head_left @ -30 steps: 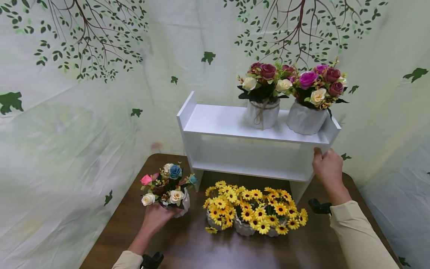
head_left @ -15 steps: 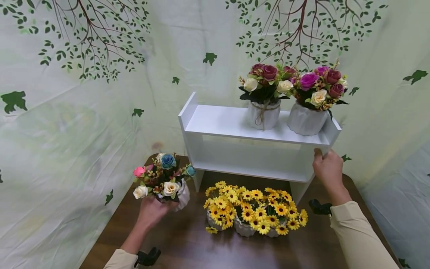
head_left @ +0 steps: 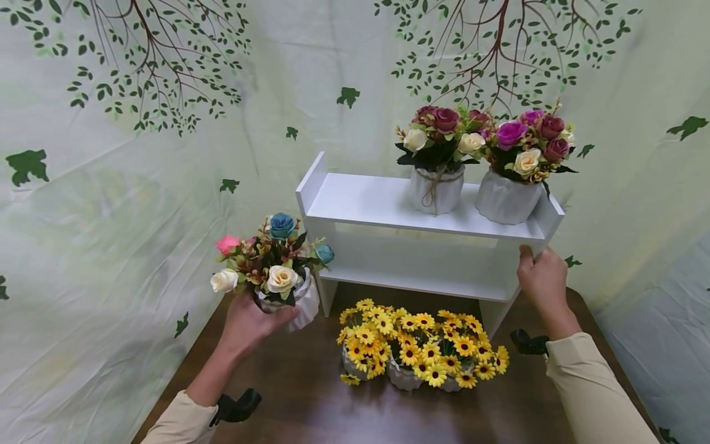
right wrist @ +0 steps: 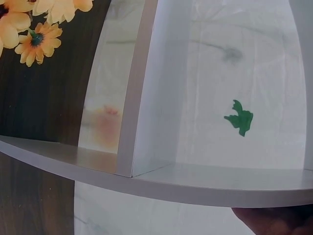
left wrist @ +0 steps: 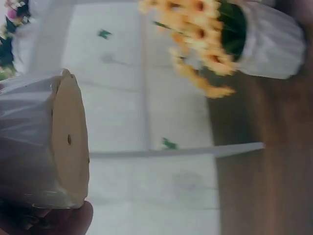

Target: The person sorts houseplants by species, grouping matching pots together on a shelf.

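The left hand (head_left: 248, 322) is carrying a mixed-flower pot (head_left: 294, 302) in the air above the left part of the tabletop (head_left: 310, 407), near the left end of the white shelf (head_left: 355, 203), and the step in hand looks like a lift that wants care. The pot should be staying upright, the grip low round its ribbed white body, and its blooms should be passing clear of the shelf's raised left end panel; a tilt could be catching the pink and blue flowers on that edge. In the left wrist view the pot's flat base (left wrist: 71, 142) is facing the camera with a fingertip showing just under it, so the fingers are curling round the pot's wall, clamped on it. The right hand (head_left: 542, 280) is gripping the shelf at its right front corner, thumb up against the edge of the top board, steadying it. Two rose pots (head_left: 471, 166) are standing at the right end of the top board, and three yellow daisy pots (head_left: 421, 345) are sitting on the tabletop in front of the shelf, well clear of both hands.
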Available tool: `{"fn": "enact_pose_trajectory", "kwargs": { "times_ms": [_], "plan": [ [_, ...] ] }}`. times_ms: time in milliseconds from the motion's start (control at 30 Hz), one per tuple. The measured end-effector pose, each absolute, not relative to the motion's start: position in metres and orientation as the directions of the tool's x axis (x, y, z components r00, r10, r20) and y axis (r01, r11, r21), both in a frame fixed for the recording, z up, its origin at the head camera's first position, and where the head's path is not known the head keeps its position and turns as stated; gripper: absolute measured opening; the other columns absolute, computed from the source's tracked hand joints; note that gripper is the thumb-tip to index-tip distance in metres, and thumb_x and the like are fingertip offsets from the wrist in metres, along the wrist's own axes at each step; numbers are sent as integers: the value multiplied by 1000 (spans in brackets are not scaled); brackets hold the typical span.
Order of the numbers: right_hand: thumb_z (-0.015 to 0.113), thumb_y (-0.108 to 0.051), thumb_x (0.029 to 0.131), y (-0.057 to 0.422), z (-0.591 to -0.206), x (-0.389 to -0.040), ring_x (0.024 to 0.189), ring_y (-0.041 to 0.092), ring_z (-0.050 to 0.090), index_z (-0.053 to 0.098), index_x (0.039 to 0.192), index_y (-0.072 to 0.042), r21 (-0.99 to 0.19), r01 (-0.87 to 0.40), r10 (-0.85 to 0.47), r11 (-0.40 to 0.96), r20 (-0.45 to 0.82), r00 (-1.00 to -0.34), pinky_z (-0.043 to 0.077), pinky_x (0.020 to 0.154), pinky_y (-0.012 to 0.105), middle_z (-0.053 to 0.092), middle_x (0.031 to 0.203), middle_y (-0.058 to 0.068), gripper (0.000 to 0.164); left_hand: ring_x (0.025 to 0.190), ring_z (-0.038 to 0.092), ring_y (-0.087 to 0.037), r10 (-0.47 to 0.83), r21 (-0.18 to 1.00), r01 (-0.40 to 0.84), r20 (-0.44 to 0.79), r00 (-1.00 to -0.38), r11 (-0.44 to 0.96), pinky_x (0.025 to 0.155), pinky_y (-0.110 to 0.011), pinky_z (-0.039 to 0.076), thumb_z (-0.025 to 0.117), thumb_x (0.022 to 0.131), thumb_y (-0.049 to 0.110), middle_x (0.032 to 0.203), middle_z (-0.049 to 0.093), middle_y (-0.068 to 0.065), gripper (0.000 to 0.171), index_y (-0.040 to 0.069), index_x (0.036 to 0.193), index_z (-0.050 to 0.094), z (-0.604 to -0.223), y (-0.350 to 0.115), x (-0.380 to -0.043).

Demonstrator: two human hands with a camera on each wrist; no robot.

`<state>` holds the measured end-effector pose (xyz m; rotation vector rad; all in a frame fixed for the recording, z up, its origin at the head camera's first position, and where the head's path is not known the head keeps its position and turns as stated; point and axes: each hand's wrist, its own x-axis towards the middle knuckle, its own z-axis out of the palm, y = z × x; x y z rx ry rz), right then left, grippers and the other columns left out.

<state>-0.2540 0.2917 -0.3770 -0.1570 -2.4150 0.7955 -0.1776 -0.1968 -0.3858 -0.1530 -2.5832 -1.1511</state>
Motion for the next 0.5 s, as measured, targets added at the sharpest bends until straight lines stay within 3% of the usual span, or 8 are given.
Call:
{"fn": "enact_pose_trajectory", "kwargs": {
  "times_ms": [233,500],
  "plan": [
    [47,-17,102,293,-377,-254,64,39,54,60,94,13,-593,-45,295,804,464,-835,37,51,38,59,73,29,33,135,50,-34,43,745,306,351,-935,592,110,-54,41,85,72,28,147,51,-17,94,7,150,36,-322,-179,-185],
    [47,-16,102,293,-379,-255,64,38,53,60,93,12,-581,-58,285,812,481,-829,37,51,38,60,74,30,33,132,54,-31,76,751,386,413,-908,536,111,-49,42,86,72,32,145,54,-13,94,12,150,38,-253,-154,-211]
  ]
}}
